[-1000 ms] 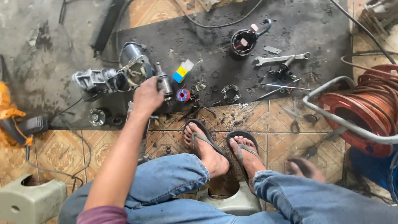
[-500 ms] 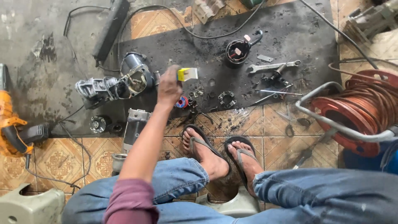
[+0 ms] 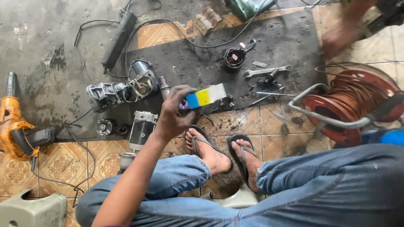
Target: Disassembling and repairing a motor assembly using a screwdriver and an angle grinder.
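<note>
My left hand (image 3: 173, 112) is raised above the floor and grips a small box (image 3: 206, 96) by its blue end; the box is blue, yellow and white. Below it, on the edge of a black mat (image 3: 189, 67), lie a small red and blue part (image 3: 183, 105), mostly hidden by my fingers, and a dismantled motor housing (image 3: 136, 84). A grey motor cylinder (image 3: 141, 127) rests on the tiles beside my left forearm. My right hand is out of sight. My feet in sandals (image 3: 227, 153) rest on the tiles.
A blurred hand (image 3: 340, 37) reaches in from the top right edge; it seems to be another person's. On the mat lie a wrench (image 3: 267, 71) and a round coil part (image 3: 233, 56). A red cable reel (image 3: 357, 105) stands right, an orange blower (image 3: 17, 130) left, a power strip (image 3: 118, 40) behind.
My left hand picked the coloured box off the mat and lifted it toward me. My right hand left the view, and a blurred hand appeared at the top right.
</note>
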